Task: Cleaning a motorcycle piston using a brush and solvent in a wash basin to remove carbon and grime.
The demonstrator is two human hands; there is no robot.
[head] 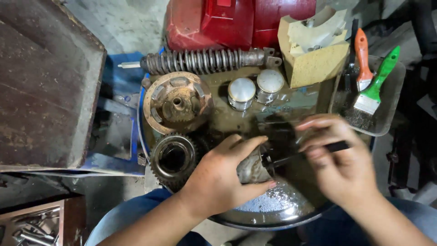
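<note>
My left hand is wrapped around a grimy metal cylinder part, held over a round blue basin of dark oily liquid. My right hand grips a dark-handled brush whose end points into the open end of the metal part. The right hand is blurred. Both hands hover above the basin's near side, over my knees in blue trousers.
In the basin lie a rusty clutch hub, a toothed gear, two shiny pistons and a coil spring shock absorber. A tray at right holds green and orange brushes. Red panel behind, wooden box left.
</note>
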